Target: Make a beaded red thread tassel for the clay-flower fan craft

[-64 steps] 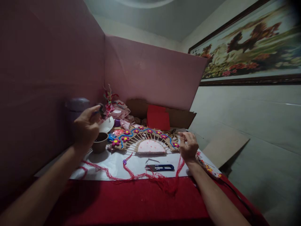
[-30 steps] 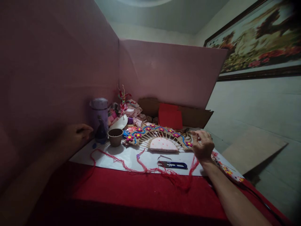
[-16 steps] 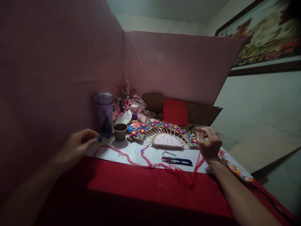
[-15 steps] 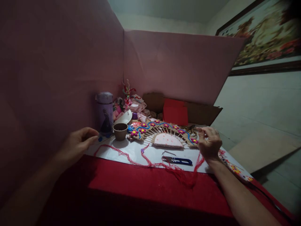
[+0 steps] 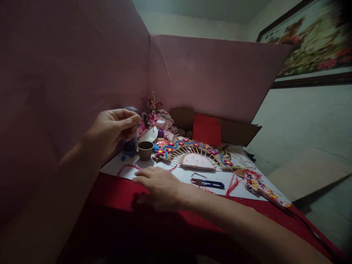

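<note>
At ten o'clock from the brown cup (image 5: 145, 153), the left hand (image 5: 112, 128) pinches its fingertips together, anything between them unclear, while at five o'clock the right hand (image 5: 162, 185), grip hidden, covers some red yarn (image 5: 233, 184).

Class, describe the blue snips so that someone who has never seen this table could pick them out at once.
On the red cloth lies a white sheet, with a fan-shaped piece arching across it. On the near side of its pink dotted center lie the snips. Their dark blue handle sets them apart from the thin, bent strip just beyond.
</note>
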Demonstrator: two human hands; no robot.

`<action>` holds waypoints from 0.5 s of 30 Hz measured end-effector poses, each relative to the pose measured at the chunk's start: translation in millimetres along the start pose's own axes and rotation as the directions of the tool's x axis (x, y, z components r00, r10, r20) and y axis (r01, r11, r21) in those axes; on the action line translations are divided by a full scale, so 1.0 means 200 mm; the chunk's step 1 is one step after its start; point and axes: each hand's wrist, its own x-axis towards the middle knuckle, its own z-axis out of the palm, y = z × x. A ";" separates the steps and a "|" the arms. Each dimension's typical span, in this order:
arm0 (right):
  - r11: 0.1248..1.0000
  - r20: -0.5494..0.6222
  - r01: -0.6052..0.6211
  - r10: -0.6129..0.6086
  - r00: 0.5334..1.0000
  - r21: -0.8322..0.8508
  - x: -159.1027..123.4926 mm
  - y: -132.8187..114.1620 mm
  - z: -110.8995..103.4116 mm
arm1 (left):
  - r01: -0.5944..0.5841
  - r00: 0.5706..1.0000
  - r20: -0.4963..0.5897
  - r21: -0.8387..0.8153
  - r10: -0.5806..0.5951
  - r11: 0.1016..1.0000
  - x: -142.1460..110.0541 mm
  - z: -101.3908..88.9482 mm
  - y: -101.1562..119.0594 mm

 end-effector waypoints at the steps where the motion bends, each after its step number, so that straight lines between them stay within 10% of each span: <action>1: 0.999 0.000 0.033 -0.033 0.999 -0.007 0.07 -0.03 0.05 | -0.015 1.000 0.008 0.010 0.015 1.000 0.00 0.01 0.03; 8: 0.995 0.109 0.101 -0.098 0.989 -0.025 0.41 -0.10 0.29 | -0.069 0.997 -0.028 0.087 0.072 0.994 -0.01 -0.02 0.17; 15: 0.823 0.104 -0.133 0.090 0.990 0.552 0.36 0.00 0.04 | -0.024 0.989 -0.140 0.169 0.048 0.985 -0.09 -0.12 0.09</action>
